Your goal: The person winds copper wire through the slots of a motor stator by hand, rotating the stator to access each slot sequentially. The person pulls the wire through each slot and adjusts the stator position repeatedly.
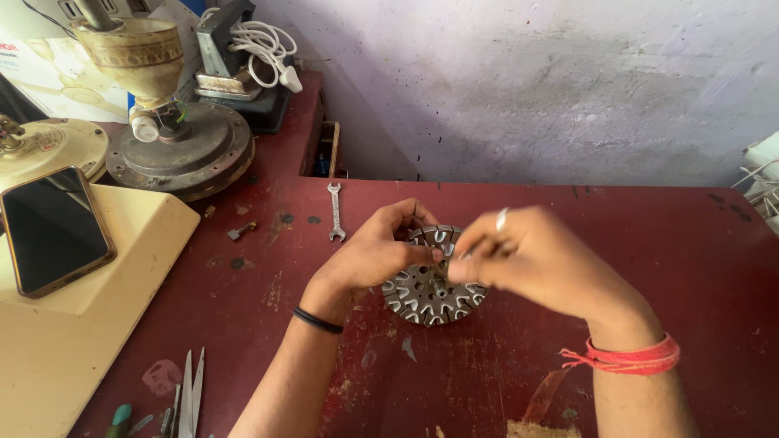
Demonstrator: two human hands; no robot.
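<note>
Left hand grips the upper-left edge of the slotted metal stator core, which lies flat on the red workbench. Right hand, blurred, hovers above the core's right side with fingers pinched together; whether they hold anything cannot be determined. A small open-end spanner lies just beyond the left hand.

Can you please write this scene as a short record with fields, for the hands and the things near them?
surface: dark red worktable
left hand: grips the slotted round metal core at its left edge
right hand: blurred, fingers pinched above the core
near: small spanner, scissors, phone on a cream box
behind: fan motor housing
</note>
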